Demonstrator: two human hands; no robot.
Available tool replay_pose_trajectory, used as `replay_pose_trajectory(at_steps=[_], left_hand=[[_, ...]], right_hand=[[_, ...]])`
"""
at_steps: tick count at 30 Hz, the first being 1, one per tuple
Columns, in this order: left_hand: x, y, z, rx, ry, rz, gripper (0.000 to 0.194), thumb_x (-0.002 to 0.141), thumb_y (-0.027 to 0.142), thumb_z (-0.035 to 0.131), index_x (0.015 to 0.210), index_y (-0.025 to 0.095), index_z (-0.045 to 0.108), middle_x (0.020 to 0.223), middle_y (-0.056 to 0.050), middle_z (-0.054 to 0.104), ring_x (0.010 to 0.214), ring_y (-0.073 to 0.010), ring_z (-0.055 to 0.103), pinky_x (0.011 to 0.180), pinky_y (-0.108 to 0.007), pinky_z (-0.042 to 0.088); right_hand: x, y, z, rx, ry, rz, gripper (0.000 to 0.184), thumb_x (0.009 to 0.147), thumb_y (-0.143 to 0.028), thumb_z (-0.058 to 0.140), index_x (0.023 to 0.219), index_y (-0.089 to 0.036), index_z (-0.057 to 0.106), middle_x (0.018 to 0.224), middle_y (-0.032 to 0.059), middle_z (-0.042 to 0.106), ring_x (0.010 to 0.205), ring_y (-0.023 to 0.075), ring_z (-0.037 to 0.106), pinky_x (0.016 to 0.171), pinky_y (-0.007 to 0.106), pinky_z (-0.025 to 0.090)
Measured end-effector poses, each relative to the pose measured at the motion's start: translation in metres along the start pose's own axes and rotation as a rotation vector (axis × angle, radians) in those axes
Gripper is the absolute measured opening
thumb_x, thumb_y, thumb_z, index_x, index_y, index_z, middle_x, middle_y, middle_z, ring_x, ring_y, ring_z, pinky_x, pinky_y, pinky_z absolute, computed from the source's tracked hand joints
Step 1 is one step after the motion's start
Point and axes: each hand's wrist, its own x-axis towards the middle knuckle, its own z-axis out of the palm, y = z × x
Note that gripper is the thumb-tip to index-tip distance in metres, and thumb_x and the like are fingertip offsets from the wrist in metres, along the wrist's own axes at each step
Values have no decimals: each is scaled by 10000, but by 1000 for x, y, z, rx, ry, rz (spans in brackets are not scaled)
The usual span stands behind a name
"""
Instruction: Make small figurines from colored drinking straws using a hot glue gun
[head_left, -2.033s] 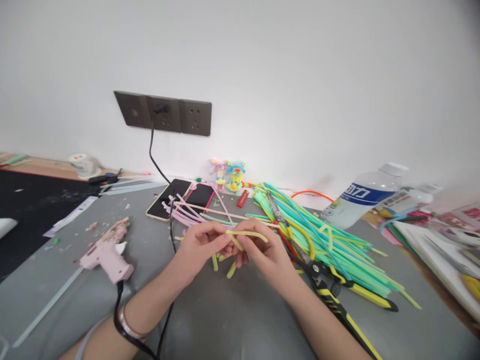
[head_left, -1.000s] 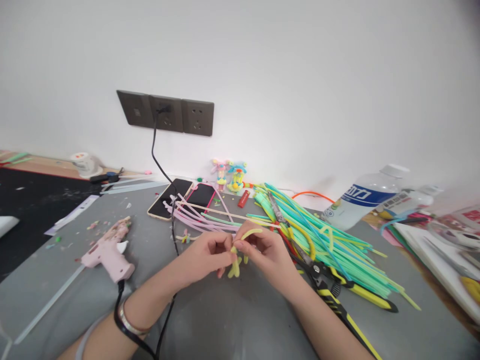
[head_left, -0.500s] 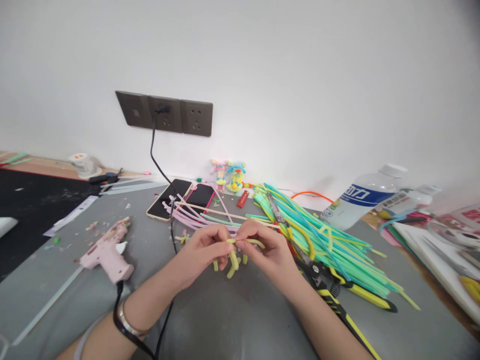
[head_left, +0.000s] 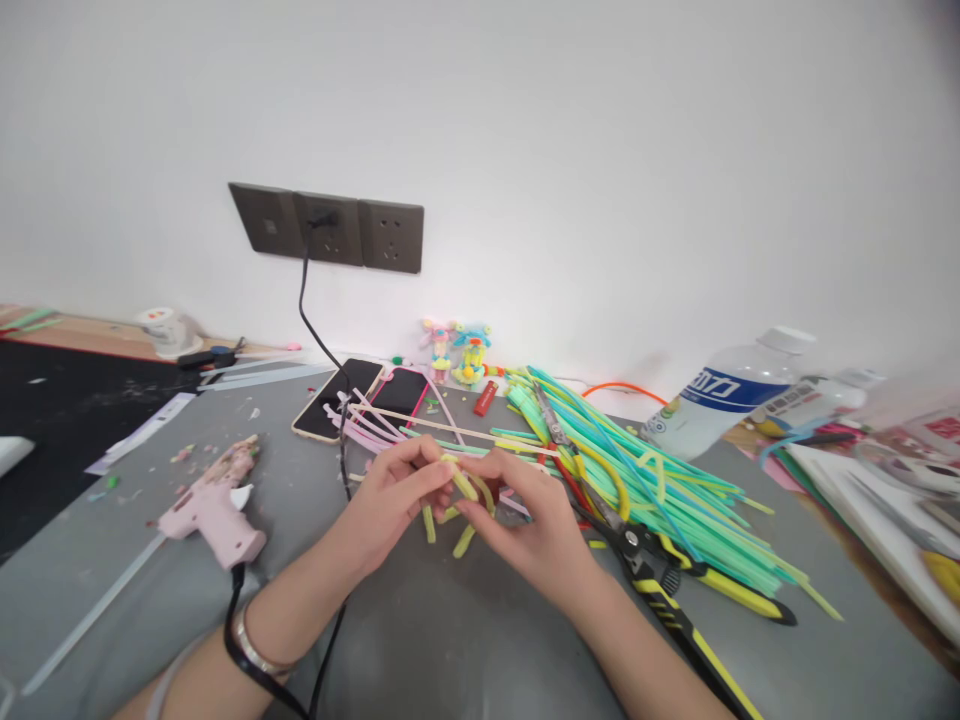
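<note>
Above the grey tabletop, a bent pale-yellow pipe cleaner point(head_left: 464, 484) is between my two hands, with loops and ends hanging down. My left hand point(head_left: 405, 492) pinches it with thumb and index finger. My right hand point(head_left: 531, 508) is curled round its other side, the index finger on top and the thumb below; its other fingers are partly hidden. Just beyond my hands lie lilac pipe cleaners point(head_left: 373, 427). To the right of my right hand are yellow-and-black wire strippers point(head_left: 634, 545) and yellow-handled scissors point(head_left: 574, 462).
Green and teal pipe cleaners point(head_left: 675, 500) spread out on the right, near a water bottle point(head_left: 724, 385). On the left lies a pink glue gun point(head_left: 217, 515), its black cord passing by my left arm. Two phones point(head_left: 341, 398) and two small figures point(head_left: 472, 355) are further back.
My right fingers have moved from a close pinch beside my left fingertips to a wider hold. The yellow pipe cleaner has turned and now slants between my hands.
</note>
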Motion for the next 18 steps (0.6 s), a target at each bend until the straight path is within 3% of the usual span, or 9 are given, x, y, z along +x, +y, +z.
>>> replay_pose_trajectory(at_steps=[10,15,18], left_hand=[[3,1,-4,386,25,135,335,836,389,710,639,154,573,593,26,565,537,-90,508,546,-208,421],[4,0,-5,413,92,185,186,782,311,756,844,158,671,761,-4,658,654,-117,593,593,-208,486],[5,-2,-8,464,78,222,133,783,258,744,865,161,707,815,-29,712,750,-147,663,675,-227,534]], right_hand=[[3,-1,1,234,28,273,143,937,-240,598,888,-193,724,712,28,701,572,143,644,568,246,505],[4,2,0,372,24,386,162,921,-312,622,864,-178,693,705,25,674,595,144,649,567,236,519],[3,4,0,372,11,407,161,921,-320,624,862,-179,675,690,14,659,609,137,644,583,229,516]])
